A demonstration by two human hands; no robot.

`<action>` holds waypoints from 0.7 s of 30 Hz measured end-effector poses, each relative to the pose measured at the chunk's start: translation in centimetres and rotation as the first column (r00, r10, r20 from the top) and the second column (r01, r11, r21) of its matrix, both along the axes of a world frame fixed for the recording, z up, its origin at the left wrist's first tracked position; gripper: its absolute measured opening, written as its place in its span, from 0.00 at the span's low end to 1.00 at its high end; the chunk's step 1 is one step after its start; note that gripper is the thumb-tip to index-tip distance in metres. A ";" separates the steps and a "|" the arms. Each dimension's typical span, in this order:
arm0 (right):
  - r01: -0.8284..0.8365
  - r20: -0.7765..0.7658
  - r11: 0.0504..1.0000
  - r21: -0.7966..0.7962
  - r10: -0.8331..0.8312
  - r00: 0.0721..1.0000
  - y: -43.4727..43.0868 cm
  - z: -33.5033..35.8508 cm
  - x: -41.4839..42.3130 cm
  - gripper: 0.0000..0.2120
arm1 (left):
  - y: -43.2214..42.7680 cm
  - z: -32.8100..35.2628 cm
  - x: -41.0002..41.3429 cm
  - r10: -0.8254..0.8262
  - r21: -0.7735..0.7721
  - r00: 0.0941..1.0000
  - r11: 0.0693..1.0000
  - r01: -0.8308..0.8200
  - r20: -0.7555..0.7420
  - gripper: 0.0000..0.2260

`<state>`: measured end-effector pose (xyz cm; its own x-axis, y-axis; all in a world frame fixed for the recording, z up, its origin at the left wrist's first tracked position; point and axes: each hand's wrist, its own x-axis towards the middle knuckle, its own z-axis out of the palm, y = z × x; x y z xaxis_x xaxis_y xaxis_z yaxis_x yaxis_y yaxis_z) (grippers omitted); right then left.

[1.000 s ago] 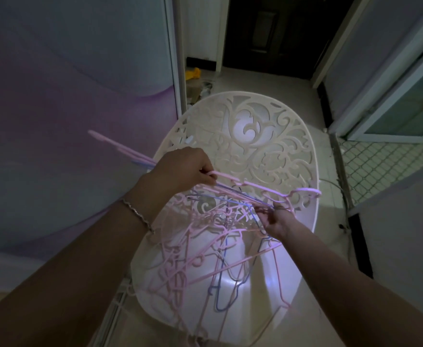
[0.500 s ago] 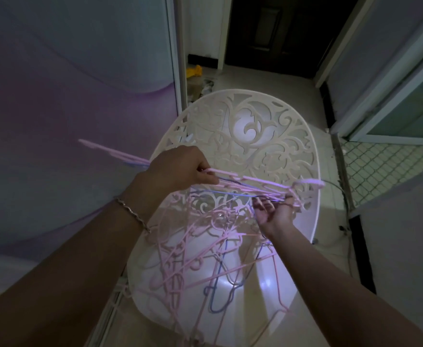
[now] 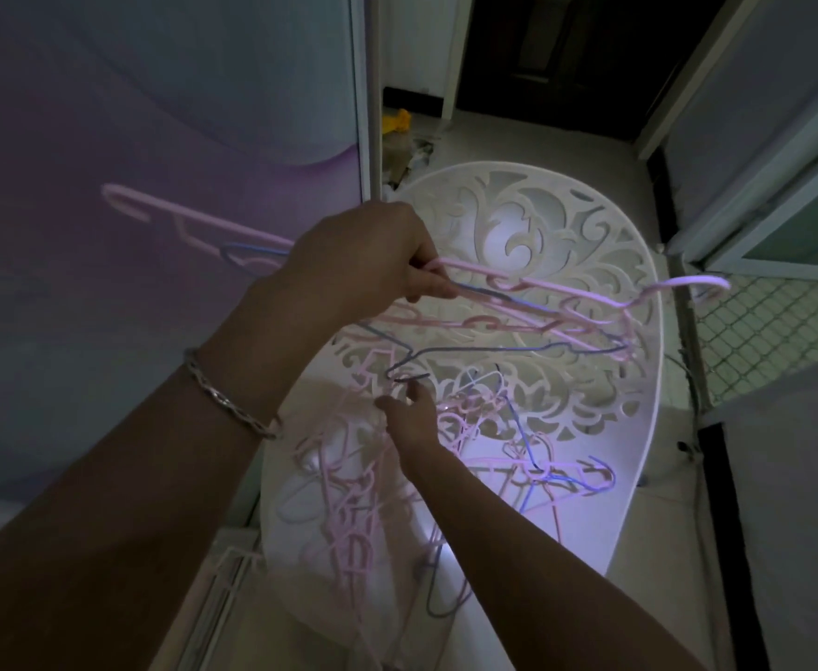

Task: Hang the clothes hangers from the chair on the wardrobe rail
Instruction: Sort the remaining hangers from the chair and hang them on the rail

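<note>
A white plastic chair (image 3: 547, 225) with a cut-out scroll back stands below me. A tangled pile of pink and blue hangers (image 3: 349, 506) lies on its seat. My left hand (image 3: 349, 263) is closed around a bunch of pink and blue hangers (image 3: 533, 295), held level above the chair, hooks pointing right. My right hand (image 3: 407, 418) is lower, at the top of the pile, its fingertips pinching the hook of a blue hanger (image 3: 504, 353) that rises out of the tangle.
A sliding wardrobe door (image 3: 155, 138) with a purple-grey print fills the left side. A dark doorway (image 3: 567, 55) lies ahead beyond tiled floor with yellow clutter (image 3: 397, 121). On the right are a white door frame (image 3: 755, 196) and a wire mesh panel (image 3: 775, 326).
My right hand let go near the hooks of the held bunch and dropped left and down to the pile, taking a blue hanger's hook. My left hand raised the bunch slightly.
</note>
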<state>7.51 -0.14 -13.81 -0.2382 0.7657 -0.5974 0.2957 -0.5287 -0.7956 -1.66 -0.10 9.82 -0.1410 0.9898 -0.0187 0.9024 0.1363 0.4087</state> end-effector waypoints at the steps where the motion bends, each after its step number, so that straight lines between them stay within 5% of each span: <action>1: 0.059 0.000 0.998 -0.012 -0.059 0.998 0.0 0.0 -0.3 0.34 | 0.0 0.2 0.1 -0.011 -0.003 1.000 1.000 0.011 0.016 0.10; 12: 0.165 0.031 0.985 0.046 -0.166 0.986 0.3 -0.5 0.7 0.18 | -0.5 0.5 1.8 -0.024 -0.031 0.995 0.999 0.027 0.092 0.13; 21: 0.174 0.060 0.940 0.293 -0.199 0.978 -0.1 3.7 2.4 0.07 | -1.3 6.0 2.9 -0.013 0.079 0.993 0.997 0.004 0.114 0.09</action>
<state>9.89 -0.26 -10.09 -0.0312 0.9322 -0.3605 0.2891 -0.3368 -0.8961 1.24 -1.38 15.82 -0.1338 0.9901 0.0434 0.8501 0.0921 0.5184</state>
